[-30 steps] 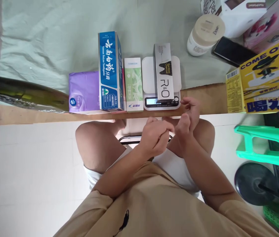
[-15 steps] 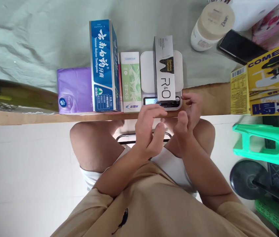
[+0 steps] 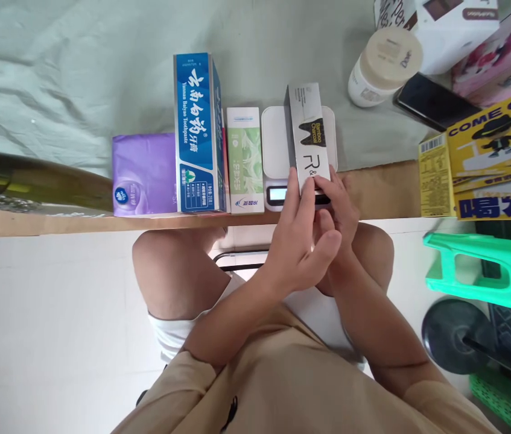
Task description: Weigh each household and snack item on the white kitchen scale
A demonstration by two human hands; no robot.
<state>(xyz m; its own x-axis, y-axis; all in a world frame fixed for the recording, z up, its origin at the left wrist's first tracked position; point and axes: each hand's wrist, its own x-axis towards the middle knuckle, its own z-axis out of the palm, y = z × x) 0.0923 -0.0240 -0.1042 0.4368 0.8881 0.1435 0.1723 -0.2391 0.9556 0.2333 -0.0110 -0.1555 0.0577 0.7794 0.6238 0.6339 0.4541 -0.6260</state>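
Both hands, left hand point(image 3: 298, 241) and right hand point(image 3: 339, 208), pinch the grey box point(image 3: 312, 141) on the scale point(image 3: 276, 144)

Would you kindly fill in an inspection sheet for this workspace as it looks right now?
Surface: pale green cloth over a bench with a brown front edge.
Job's things: grey toothpaste box lying on the white scale.
Clutter: blue toothpaste box, green box, purple pack, jar, phone, yellow carton.
Grippers: left hand and right hand both at the grey box's near end.
Cables: nothing seen.
Surroundings: green stool, white floor.
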